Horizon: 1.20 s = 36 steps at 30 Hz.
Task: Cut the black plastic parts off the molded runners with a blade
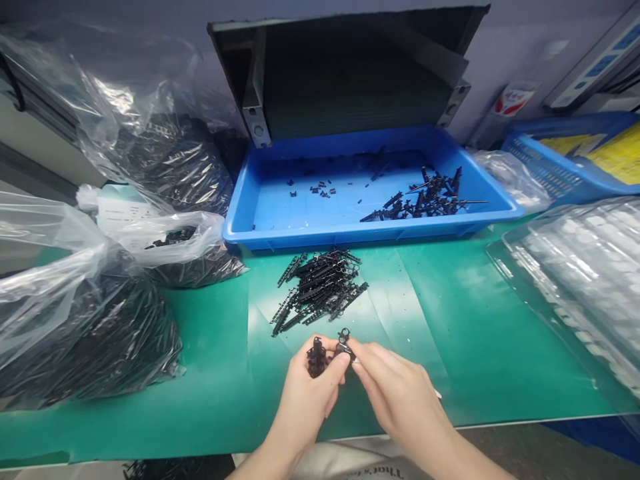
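Note:
My left hand is closed round a small bundle of black plastic parts at the near edge of the green mat. My right hand meets it from the right and pinches a small black ringed piece at the fingertips. Just beyond the hands lies a loose pile of black plastic strips on the mat. Behind that stands a blue tray with a few scattered bits and a cluster of black sprues at its right side.
Clear plastic bags full of black parts crowd the left side, with more behind. A clear blister tray lies at the right, a blue basket behind it. A dark panel leans over the blue tray.

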Available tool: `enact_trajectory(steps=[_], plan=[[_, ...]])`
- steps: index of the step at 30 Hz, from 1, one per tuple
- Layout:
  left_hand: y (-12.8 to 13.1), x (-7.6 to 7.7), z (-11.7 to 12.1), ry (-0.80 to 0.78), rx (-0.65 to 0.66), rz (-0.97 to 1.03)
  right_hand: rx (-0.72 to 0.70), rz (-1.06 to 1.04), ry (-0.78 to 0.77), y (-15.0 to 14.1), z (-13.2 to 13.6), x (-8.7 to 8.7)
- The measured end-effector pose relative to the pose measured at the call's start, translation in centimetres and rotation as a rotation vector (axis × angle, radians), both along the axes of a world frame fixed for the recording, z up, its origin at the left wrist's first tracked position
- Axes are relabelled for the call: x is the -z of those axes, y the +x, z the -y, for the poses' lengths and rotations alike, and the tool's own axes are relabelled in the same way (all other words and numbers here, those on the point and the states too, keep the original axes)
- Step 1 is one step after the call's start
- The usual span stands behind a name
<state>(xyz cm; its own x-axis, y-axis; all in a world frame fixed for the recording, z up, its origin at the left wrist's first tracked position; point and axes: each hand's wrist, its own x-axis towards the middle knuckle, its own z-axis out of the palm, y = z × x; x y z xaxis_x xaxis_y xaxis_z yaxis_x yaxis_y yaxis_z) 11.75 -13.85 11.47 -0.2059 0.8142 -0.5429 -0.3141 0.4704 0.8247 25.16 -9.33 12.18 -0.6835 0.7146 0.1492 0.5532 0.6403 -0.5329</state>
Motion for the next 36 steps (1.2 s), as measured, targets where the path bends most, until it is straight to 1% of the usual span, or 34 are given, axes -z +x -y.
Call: enact_trajectory(steps=[3, 5, 7, 10, 13, 16, 18, 20, 22, 24, 26, 28, 29, 31, 34, 36], plan=[[0.1, 0.2, -0.1, -0.016, -0.038, -0.004, 0.023, 0.007, 0.045, -0.4, 0.2, 0.4], [-0.1, 0.1, 0.0, -0.001, -0.06, -0.015, 0.002, 0.027, 0.03, -0.5, -0.1, 0.4], [-0.4, 0.0, 0.2, 0.021, -0.085, -0.023, -0.01, 0.062, 0.013, -0.7, -0.9, 0.3], [-0.8, 0.0, 0.7, 0.008, -0.113, -0.049, 0.034, 0.122, 0.02, -0.8, -3.5, 0.5], [-1.0, 0.2, 1.3, -0.02, -0.095, -0.076, 0.083, 0.156, 0.033, -1.0, -7.0, 1.0], [-1.3, 0.3, 1.3, 0.029, -0.075, -0.098, 0.038, 0.17, 0.017, -0.9, -9.5, 1.4], [-1.7, 0.1, 1.0, 0.089, -0.073, -0.146, -0.015, 0.164, -0.007, -0.5, -10.1, 1.2], [-2.3, -0.1, 0.5, 0.121, -0.057, -0.25, -0.072, 0.153, -0.048, 0.1, -9.9, 0.5], [-2.8, -0.2, 0.1, 0.136, -0.016, -0.373, -0.127, 0.144, -0.11, 0.7, -9.2, -0.7], [-2.8, -0.2, -0.1, 0.147, 0.046, -0.408, -0.174, 0.138, -0.188, 1.1, -8.2, -2.1], [-2.1, 0.0, -0.3, 0.137, 0.144, -0.295, -0.205, 0.131, -0.264, 1.1, -7.4, -3.2], [-1.1, 0.0, -0.4, 0.091, 0.221, -0.1, -0.207, 0.122, -0.327, 0.9, -6.7, -3.7], [-0.7, 0.0, -0.4, 0.069, 0.235, -0.01, -0.194, 0.116, -0.351, 0.7, -6.5, -3.8], [-0.1, -0.3, -0.5, 0.037, 0.211, 0.1, -0.14, 0.1, -0.381, 0.5, -6.1, -3.4], [-0.3, -0.6, -0.4, 0.015, 0.145, 0.091, -0.036, 0.072, -0.393, 0.6, -5.1, -2.3], [-0.7, -0.7, -0.4, 0.0, 0.131, 0.057, -0.015, 0.047, -0.392, 0.9, -4.2, -1.6]])
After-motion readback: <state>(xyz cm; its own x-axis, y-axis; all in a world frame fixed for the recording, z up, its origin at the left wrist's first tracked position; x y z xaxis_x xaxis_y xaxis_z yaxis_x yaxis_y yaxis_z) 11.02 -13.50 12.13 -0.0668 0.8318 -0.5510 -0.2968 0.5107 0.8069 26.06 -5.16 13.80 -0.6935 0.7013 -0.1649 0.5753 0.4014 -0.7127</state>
